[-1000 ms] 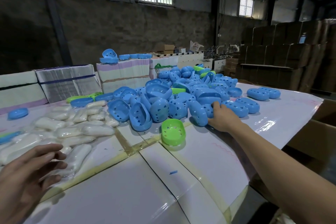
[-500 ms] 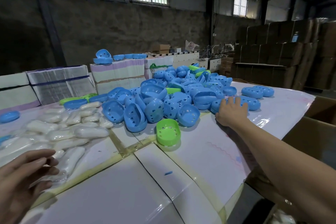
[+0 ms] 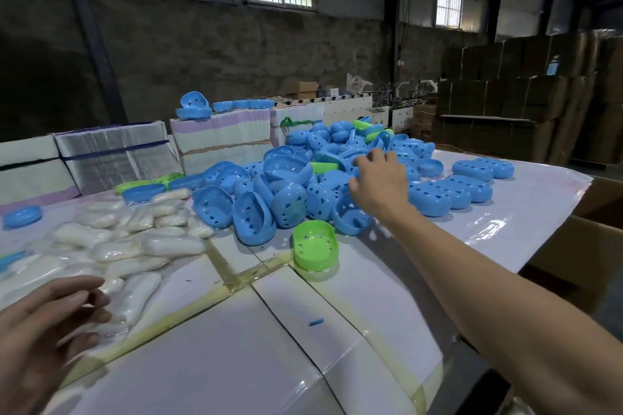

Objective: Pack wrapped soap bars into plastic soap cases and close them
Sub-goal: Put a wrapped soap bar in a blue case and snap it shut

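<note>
Right hand (image 3: 379,184) reaches over blue case pile (image 3: 303,185) mid-table, fingers spread, loosely curled; grip on any case can't be told. Left hand (image 3: 40,327) hovers open at the table's (image 3: 236,357) near left edge, just beside wrapped soap bars (image 3: 128,239). Green case half (image 3: 315,248) sits open side up at the pile's near edge. Closed blue cases (image 3: 472,184) lie toward the right edge. Cartons (image 3: 526,94) stacked beyond.

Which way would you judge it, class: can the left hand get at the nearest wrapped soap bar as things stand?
Probably yes. The left hand hovers open right beside the nearest wrapped soap bar, and nothing lies between them.
</note>
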`<state>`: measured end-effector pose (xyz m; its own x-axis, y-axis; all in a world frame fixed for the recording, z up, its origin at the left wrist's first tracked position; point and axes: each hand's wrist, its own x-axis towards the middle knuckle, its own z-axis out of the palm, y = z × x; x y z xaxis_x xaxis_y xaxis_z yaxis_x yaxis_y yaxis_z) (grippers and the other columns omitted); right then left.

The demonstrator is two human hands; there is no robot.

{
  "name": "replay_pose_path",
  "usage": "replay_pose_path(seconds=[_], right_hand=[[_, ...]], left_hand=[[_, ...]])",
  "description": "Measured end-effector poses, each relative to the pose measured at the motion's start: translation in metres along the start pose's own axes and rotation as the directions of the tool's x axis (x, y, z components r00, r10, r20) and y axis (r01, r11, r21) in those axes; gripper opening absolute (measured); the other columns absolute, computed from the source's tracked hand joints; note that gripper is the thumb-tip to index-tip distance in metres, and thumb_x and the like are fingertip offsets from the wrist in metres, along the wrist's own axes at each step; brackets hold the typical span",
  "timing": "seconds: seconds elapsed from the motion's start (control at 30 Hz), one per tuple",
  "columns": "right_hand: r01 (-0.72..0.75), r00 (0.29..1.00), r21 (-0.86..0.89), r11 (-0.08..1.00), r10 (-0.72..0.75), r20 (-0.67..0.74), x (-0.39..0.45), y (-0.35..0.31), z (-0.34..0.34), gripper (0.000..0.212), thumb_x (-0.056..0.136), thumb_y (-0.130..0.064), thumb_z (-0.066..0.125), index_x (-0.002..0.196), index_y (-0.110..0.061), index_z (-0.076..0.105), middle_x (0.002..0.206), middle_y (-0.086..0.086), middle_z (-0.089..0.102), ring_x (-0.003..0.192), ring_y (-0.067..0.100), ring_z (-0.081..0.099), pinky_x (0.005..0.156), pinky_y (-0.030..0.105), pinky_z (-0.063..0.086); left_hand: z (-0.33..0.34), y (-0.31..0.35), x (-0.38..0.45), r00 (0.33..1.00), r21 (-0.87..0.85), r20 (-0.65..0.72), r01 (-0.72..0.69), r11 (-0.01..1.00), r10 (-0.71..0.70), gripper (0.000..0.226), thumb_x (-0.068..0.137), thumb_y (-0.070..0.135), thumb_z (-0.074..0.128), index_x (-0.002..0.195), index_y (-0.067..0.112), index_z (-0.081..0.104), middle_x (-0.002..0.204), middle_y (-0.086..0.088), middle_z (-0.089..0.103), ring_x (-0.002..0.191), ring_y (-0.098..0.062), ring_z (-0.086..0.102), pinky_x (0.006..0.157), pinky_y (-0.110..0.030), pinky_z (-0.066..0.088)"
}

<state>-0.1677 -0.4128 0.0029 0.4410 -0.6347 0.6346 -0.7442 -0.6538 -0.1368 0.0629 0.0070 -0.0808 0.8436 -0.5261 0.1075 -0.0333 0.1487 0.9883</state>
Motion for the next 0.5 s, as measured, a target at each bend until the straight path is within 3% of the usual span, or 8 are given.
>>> replay_pose_path(seconds=[0.1,0.2,0.27,0.37,0.5], right_hand=[[0.090,0.994,0.355,0.931,-0.104,0.019,-0.012,-0.074,-0.010,0.033,0.091,-0.032,0.052,0.120,-0.021,0.062,0.117,0.003,0.058,0.113,0.026,0.048,0.085,0.038,0.043],[0.056,0.969,0.684,0.727,-0.206,0.140,-0.035,-0.155,-0.019,0.022,0.087,-0.026,0.056,0.102,-0.024,0.071,0.097,-0.005,0.068,0.099,0.020,0.061,0.082,0.038,0.052],[0.048,0.940,0.774,0.631,-0.291,0.179,-0.050,-0.204,-0.025,0.018,0.085,-0.023,0.056,0.093,-0.024,0.073,0.091,-0.004,0.072,0.093,0.020,0.063,0.083,0.039,0.053],[0.096,0.907,0.838,0.537,-0.394,0.149,-0.075,-0.264,-0.030,0.018,0.082,-0.025,0.058,0.090,-0.026,0.073,0.086,-0.004,0.072,0.089,0.020,0.063,0.081,0.038,0.053],[0.028,0.869,0.923,0.383,-0.465,0.167,-0.114,-0.298,-0.015,0.019,0.082,-0.020,0.058,0.091,-0.027,0.074,0.072,-0.010,0.064,0.079,0.013,0.060,0.077,0.033,0.050]], left_hand=[[0.017,0.027,-0.021,0.999,-0.042,0.031,-0.031,0.999,0.033,0.024,0.097,0.014,0.051,0.104,0.018,0.074,0.089,-0.001,0.076,0.073,-0.012,0.075,0.057,-0.033,0.061],[0.028,0.039,-0.034,0.997,-0.069,0.014,-0.069,0.995,0.070,0.021,0.086,0.012,0.058,0.089,0.017,0.078,0.077,-0.003,0.072,0.063,-0.010,0.070,0.056,-0.020,0.055],[0.031,0.046,-0.038,0.997,-0.056,-0.004,-0.081,0.995,0.081,0.023,0.088,0.006,0.058,0.086,0.018,0.077,0.075,-0.003,0.071,0.061,-0.009,0.067,0.052,-0.019,0.052],[0.031,0.055,-0.038,0.989,0.005,-0.084,-0.121,0.993,0.121,0.035,0.093,0.000,0.056,0.078,0.023,0.079,0.072,-0.004,0.070,0.060,-0.012,0.064,0.055,-0.028,0.047],[0.028,0.060,-0.035,0.973,0.119,-0.154,-0.154,0.981,0.171,0.042,0.090,-0.008,0.054,0.072,0.021,0.077,0.070,-0.008,0.068,0.056,-0.013,0.060,0.056,-0.030,0.044]])
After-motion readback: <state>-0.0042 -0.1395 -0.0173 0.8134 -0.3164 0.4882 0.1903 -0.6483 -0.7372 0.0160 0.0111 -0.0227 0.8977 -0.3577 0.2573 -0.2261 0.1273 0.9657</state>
